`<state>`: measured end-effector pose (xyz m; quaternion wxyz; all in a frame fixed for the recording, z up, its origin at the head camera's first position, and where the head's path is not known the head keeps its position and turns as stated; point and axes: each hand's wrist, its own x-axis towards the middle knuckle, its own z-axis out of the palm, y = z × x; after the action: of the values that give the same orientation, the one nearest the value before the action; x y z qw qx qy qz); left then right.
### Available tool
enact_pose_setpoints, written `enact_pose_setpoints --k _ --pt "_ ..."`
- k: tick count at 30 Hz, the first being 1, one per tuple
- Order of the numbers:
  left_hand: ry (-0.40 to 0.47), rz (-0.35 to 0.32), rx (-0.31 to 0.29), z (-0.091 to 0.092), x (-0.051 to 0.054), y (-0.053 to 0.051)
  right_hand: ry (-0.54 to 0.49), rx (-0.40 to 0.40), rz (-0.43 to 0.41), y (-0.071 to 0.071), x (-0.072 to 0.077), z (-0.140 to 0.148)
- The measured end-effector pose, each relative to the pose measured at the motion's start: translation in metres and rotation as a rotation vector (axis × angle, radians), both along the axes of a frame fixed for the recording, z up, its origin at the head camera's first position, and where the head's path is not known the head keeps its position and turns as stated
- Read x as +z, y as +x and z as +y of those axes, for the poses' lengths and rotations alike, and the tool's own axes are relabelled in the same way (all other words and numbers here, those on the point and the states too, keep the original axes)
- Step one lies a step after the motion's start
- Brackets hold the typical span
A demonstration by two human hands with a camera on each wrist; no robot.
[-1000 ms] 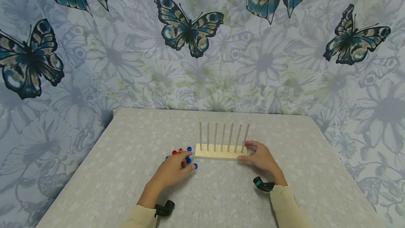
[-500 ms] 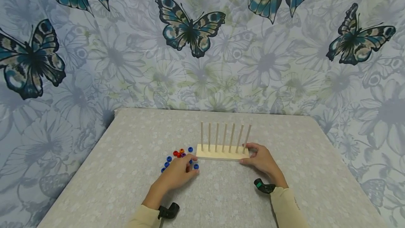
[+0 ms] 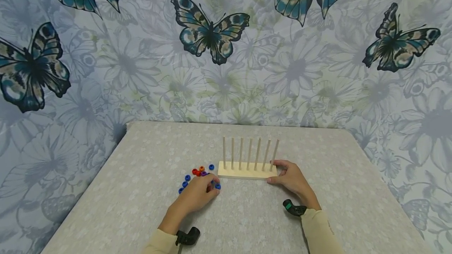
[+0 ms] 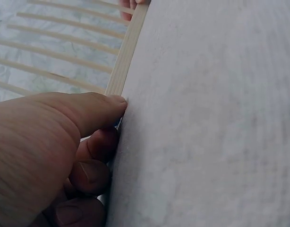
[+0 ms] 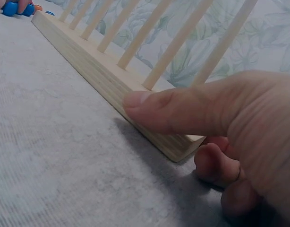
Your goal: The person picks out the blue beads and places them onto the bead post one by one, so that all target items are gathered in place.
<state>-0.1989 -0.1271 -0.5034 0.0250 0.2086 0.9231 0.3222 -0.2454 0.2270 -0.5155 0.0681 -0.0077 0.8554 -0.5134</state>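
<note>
Beads (image 3: 194, 171) lie on the desk (image 3: 159, 140) in the head view, between its left edge and the rack (image 3: 234, 173); all seven pegs (image 3: 241, 152) stand bare, so the work looks barely begun. The left hand (image 3: 197, 192), partly closed, brackets one bead. From the left wrist, its grip cannot be told. From the right wrist, the right hand (image 5: 216, 118) pinches the rack's end.

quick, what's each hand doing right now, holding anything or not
Left hand: fingers curled at a blue bead; can't tell whether it's pinched.
Right hand: closed, gripping the near end of the wooden peg stand.
</note>
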Motion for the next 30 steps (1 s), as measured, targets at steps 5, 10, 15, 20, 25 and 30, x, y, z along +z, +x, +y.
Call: enact_pose_setpoints --k 5,10,15,20,25,30 --pt "-0.009 0.000 0.003 0.001 -0.002 0.001 0.012 0.002 -0.005 0.000 -0.001 0.001" --pt "-0.004 -0.015 0.006 0.002 -0.001 0.003 0.007 -0.004 -0.014 0.000 -0.002 0.003" --pt "0.013 -0.029 0.022 0.001 0.001 0.002 0.005 0.000 -0.005 0.000 -0.002 0.005" --pt "0.043 0.018 0.064 0.000 0.007 0.000 -0.003 0.004 -0.003 0.000 -0.003 0.005" --pt "0.099 0.082 0.127 0.000 0.020 -0.004 -0.015 -0.001 -0.003 0.000 -0.005 0.003" --pt "0.141 0.143 0.185 0.004 0.035 -0.015 -0.014 -0.005 -0.011 -0.001 -0.005 0.003"
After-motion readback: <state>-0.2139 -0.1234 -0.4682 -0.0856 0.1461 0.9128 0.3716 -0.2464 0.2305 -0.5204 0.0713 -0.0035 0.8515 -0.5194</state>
